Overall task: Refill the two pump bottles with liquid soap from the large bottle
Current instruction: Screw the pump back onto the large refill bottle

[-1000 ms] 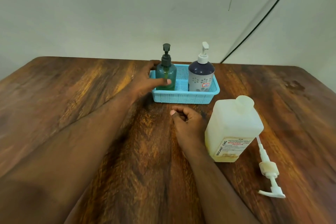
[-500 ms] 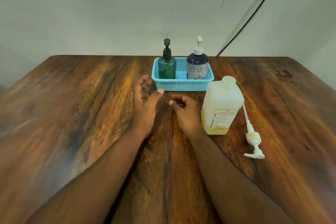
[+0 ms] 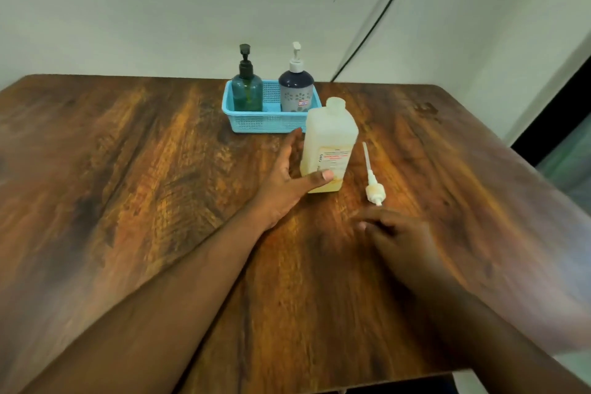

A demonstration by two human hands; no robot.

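Note:
The large translucent bottle stands uncapped on the wooden table, with a little yellowish soap at its bottom. My left hand wraps its lower left side, thumb across the front and fingers behind. Its white pump head lies flat just right of it. My right hand hovers near the pump's nozzle end, blurred, fingers loosely curled, holding nothing. A teal pump bottle and a dark blue flowered pump bottle stand upright in a light blue basket behind.
A pale wall stands right behind the table, with a black cable running down it to the table's back edge. The table's right edge and near edge are in view, and a dark opening lies beyond at the far right.
My left hand moved right from the table onto the large bottle. My right hand left its spot beside the bottle and shifted right and nearer, toward the pump head. The view moved too.

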